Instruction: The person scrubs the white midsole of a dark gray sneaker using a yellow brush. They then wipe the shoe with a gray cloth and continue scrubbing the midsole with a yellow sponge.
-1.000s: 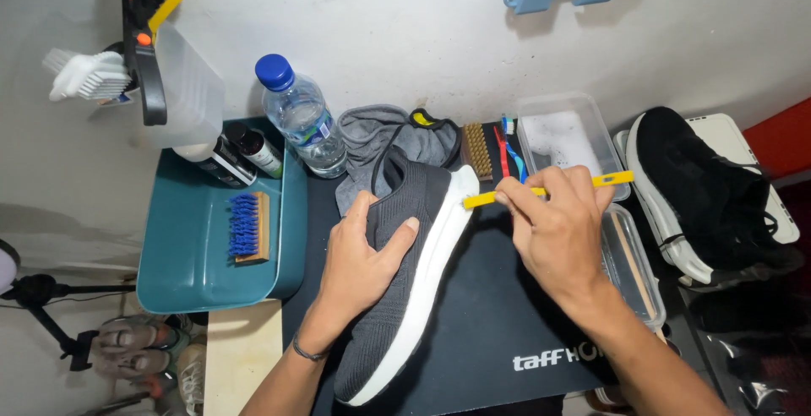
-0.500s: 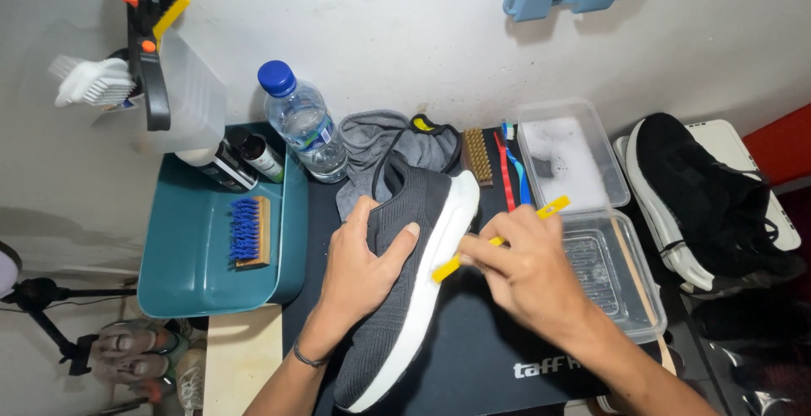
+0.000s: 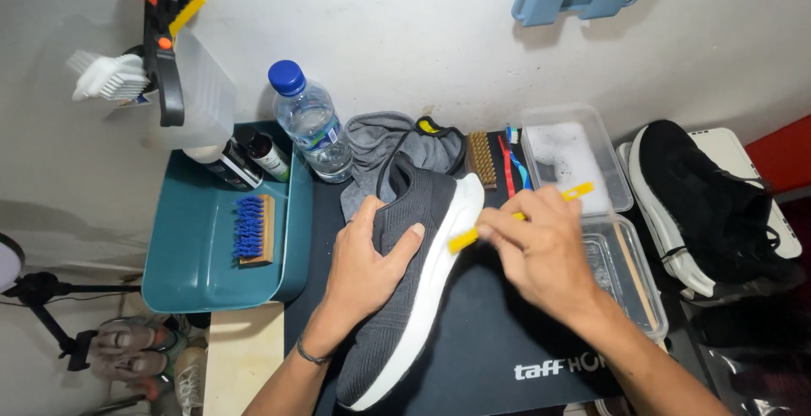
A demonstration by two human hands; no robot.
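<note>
A grey knit shoe (image 3: 397, 298) with a white sole (image 3: 431, 281) lies on its side on a black mat (image 3: 498, 340). My left hand (image 3: 363, 268) presses flat on the shoe's upper, thumb near the sole's edge. My right hand (image 3: 541, 255) grips a yellow-handled brush (image 3: 463, 239), its head end against the white sole near the heel; the handle's other end sticks out past my fingers toward a clear tub.
A teal tray (image 3: 194, 247) at left holds a blue-bristled brush (image 3: 253, 228) and dark bottles (image 3: 253, 156). A water bottle (image 3: 312, 125) and grey cloth (image 3: 389, 141) sit behind the shoe. Clear tubs (image 3: 583, 158) and a black shoe (image 3: 718, 205) stand at right.
My right hand has swung the yellow brush across the white sole: from level near the heel, down along the sole, then back up toward the heel. My left hand stays put.
</note>
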